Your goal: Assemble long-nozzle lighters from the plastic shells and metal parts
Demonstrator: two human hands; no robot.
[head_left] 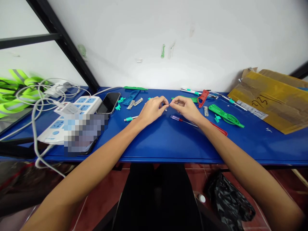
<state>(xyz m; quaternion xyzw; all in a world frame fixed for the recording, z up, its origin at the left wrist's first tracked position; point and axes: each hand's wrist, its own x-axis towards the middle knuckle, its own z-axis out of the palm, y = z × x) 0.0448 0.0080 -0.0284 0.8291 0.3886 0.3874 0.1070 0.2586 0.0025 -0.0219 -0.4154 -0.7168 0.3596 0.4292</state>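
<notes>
Both hands meet over the middle of the blue table, fingertips pinched close together. Between the tips of my left hand and my right hand there is a tiny dark piece, too small to name. Just below my right hand lies a screwdriver with a clear purple and red handle, its shaft running under my right forearm. A metal rod with a teal clip lies beside my left wrist. Small clear-and-metal pieces rest left of my left hand, and a similar piece sits right of my right hand.
Green plastic parts, a red part and a blue part lie around. At the left are a white power strip with cables, a phone and neon straps. A taped cardboard box stands at the right.
</notes>
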